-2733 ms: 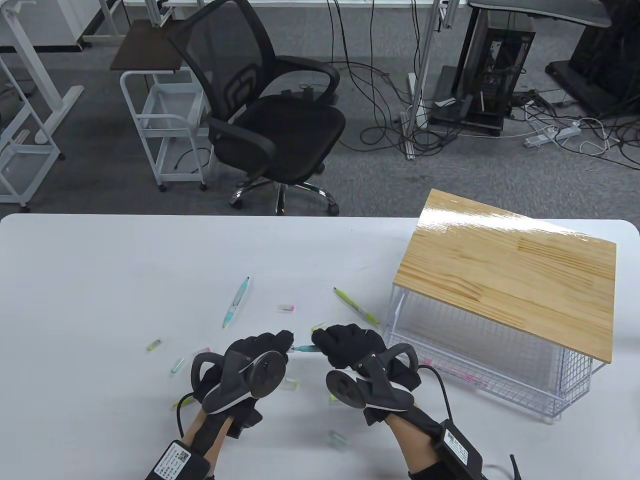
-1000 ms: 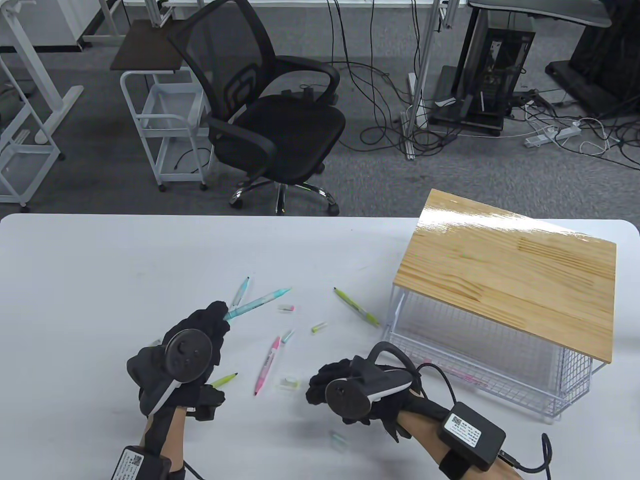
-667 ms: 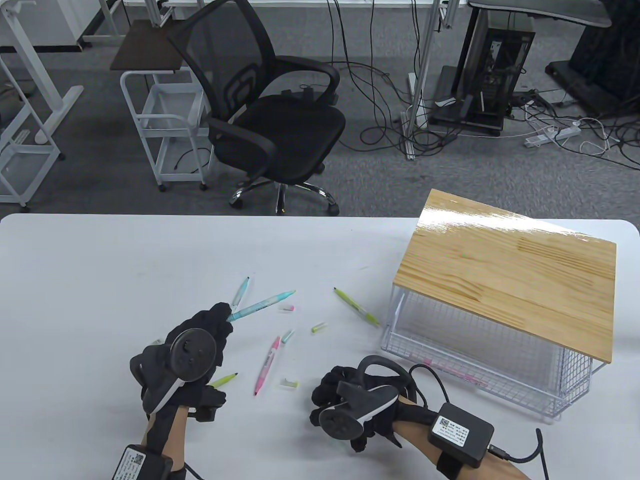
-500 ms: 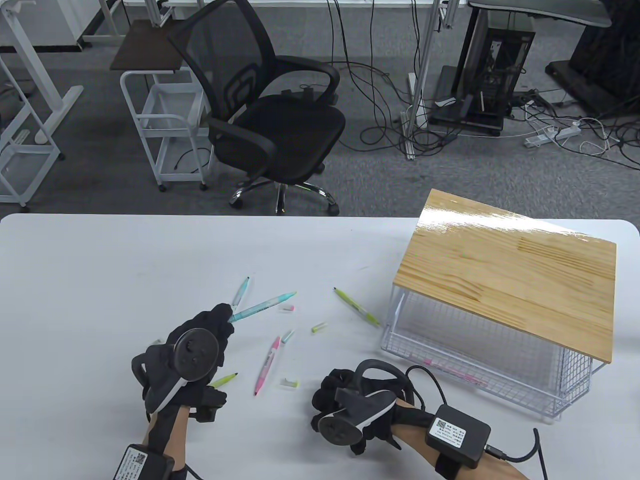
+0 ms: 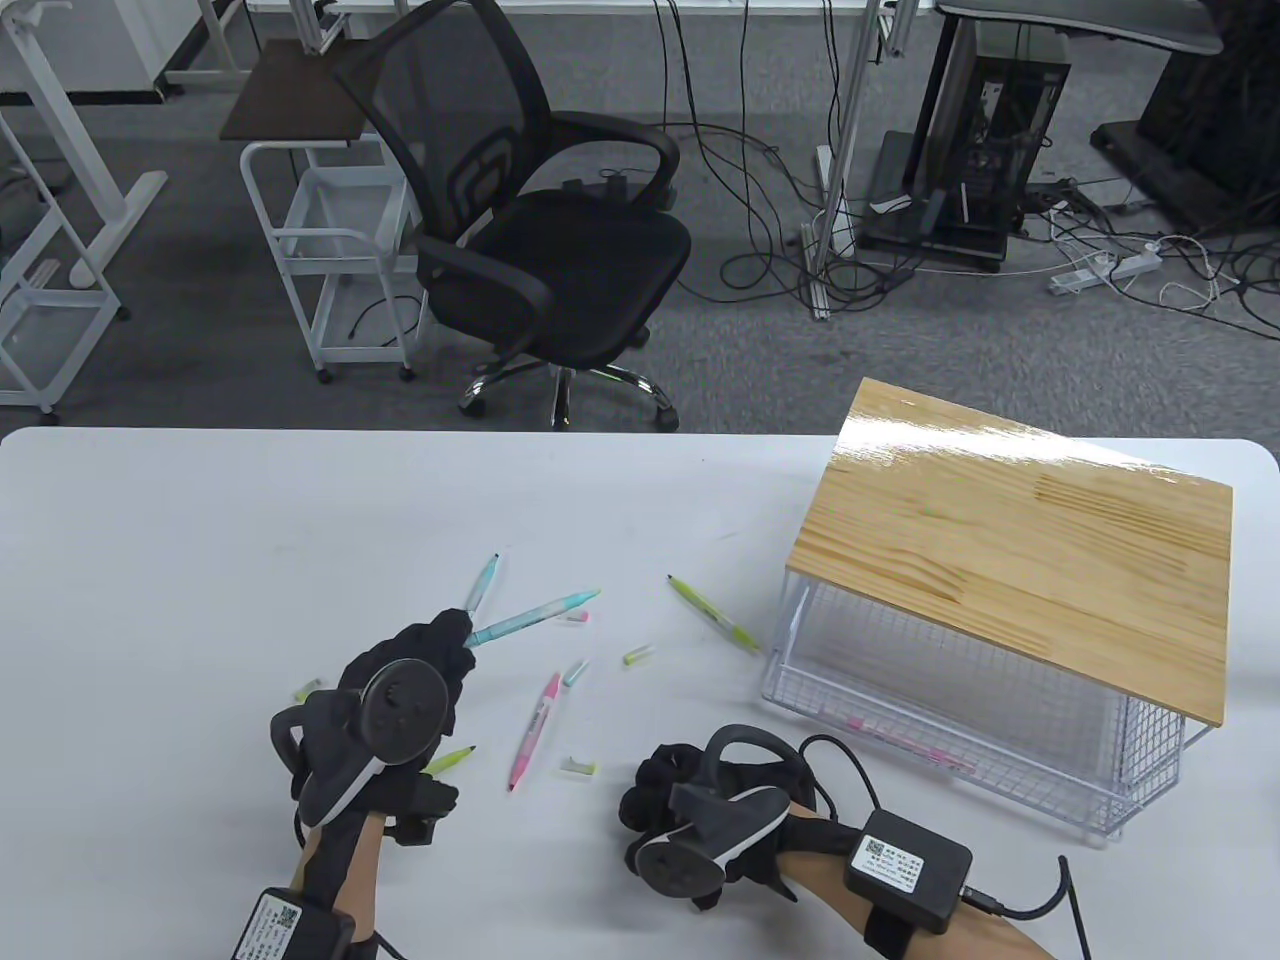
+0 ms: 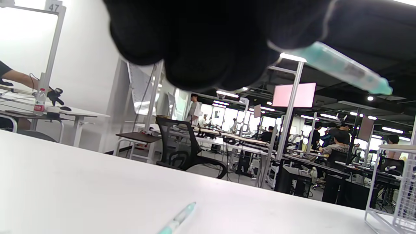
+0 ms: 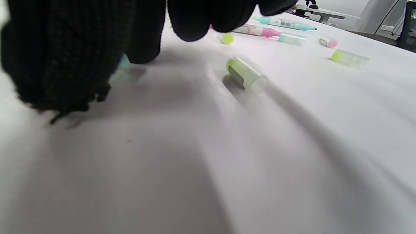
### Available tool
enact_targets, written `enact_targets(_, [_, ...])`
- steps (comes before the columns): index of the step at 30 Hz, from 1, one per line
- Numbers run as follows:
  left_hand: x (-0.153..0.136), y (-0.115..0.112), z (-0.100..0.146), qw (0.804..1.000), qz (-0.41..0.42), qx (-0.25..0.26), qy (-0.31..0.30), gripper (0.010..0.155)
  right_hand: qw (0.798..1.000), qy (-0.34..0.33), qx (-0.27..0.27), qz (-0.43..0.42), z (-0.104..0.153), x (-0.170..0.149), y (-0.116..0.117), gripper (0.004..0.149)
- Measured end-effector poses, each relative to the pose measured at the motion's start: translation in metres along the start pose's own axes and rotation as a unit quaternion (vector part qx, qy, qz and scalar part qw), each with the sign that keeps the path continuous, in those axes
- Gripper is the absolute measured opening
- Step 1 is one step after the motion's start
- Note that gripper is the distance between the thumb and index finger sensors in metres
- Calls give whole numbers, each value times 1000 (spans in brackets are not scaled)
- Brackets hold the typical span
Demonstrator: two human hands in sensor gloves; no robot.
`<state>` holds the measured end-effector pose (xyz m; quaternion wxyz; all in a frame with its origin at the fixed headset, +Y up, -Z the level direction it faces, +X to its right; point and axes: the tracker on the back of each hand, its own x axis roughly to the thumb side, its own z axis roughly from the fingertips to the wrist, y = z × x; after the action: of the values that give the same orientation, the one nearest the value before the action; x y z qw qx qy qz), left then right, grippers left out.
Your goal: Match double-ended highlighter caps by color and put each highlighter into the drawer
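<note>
From above, the left hand (image 5: 405, 700) pinches a teal highlighter (image 5: 535, 615) by one end, raised over the white table (image 5: 200, 560). The right hand (image 5: 690, 810) is pressed down near the front edge, fingers curled; whether it grips anything I cannot tell. The wire drawer (image 5: 940, 745) stands pulled out, to the right.

Left wrist view: the teal highlighter (image 6: 338, 66) juts from the glove.

Right wrist view: fingertips (image 7: 143, 45) touch the table beside a small teal cap (image 7: 124, 63); a green cap (image 7: 246, 77) lies near.

teal cap (image 7: 124, 62) under the right hand (image 5: 672, 800), mostly hidden by blurred fingertips (image 7: 65, 58)
</note>
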<state>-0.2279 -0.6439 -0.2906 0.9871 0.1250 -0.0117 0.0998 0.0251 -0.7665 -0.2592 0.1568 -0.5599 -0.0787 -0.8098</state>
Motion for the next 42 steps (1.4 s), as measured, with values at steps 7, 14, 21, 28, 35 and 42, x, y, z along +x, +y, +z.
enact_targets(7, [0,0,0,1000,-2,-2,0,47,1000,-1,-6,-7,-1,0,1,65])
enact_targets(14, [-1,-1,0,1000,-4,-8,5,47,1000,-3,-10,-13,-1,0,2,62])
enact_targets(21, [-1,-1,-1,1000,-3,-10,4,47,1000,-2,-9,-23,0,0,-1,62])
enact_targets(28, [0,-2,-1,1000,-1,-7,-1,47,988,74,-95,-93,22,-24,-37,65])
enact_targets(35, [1,-1,0,1000,8,3,-6,47,946,190,-238,-114,55,-55,-69,66])
enact_targets(42, [7,-3,1,1000,4,4,-19,47,884,297,-330,-143,77,-76,-83,59])
